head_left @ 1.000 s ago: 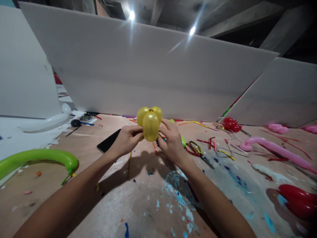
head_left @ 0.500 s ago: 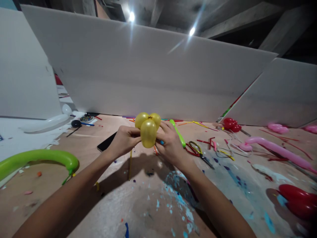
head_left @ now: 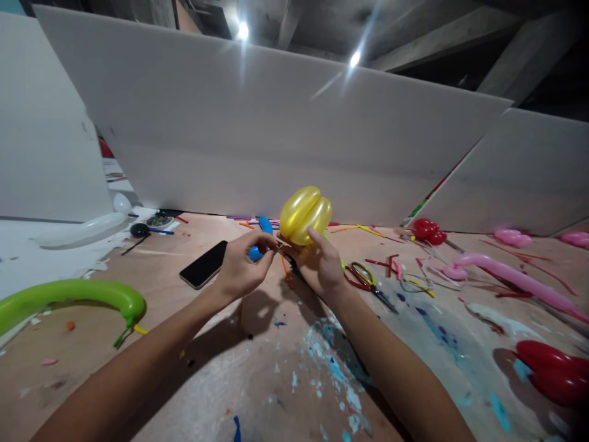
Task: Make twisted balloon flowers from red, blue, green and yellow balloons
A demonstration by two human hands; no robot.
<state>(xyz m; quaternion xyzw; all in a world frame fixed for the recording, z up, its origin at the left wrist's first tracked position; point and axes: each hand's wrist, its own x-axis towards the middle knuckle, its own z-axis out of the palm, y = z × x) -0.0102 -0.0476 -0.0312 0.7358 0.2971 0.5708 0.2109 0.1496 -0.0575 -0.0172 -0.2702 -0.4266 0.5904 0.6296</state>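
Observation:
A shiny yellow balloon point(head_left: 304, 216), twisted into several rounded lobes, is held up in front of me above the table. My right hand point(head_left: 327, 267) cradles it from below, with the thumb resting against its lower right side. My left hand point(head_left: 243, 261) is closed in a pinch at the balloon's lower left, where a thin yellow end shows at the fingertips. Beyond the left fingers lies a blue balloon point(head_left: 265, 225), partly hidden by that hand. A black phone point(head_left: 205, 265) lies flat beside my left hand.
Scissors point(head_left: 373, 286) lie right of my right hand. A green balloon point(head_left: 78, 291) curves at the left, a pink balloon point(head_left: 515, 279) and red balloons point(head_left: 552, 371) at the right. White boards point(head_left: 276, 129) stand behind. Paint spots and balloon scraps mark the table.
The yellow balloon has turned and moved up and right, its lobes now seen from the side. My left hand has shifted to its lower end; my right hand has opened under it.

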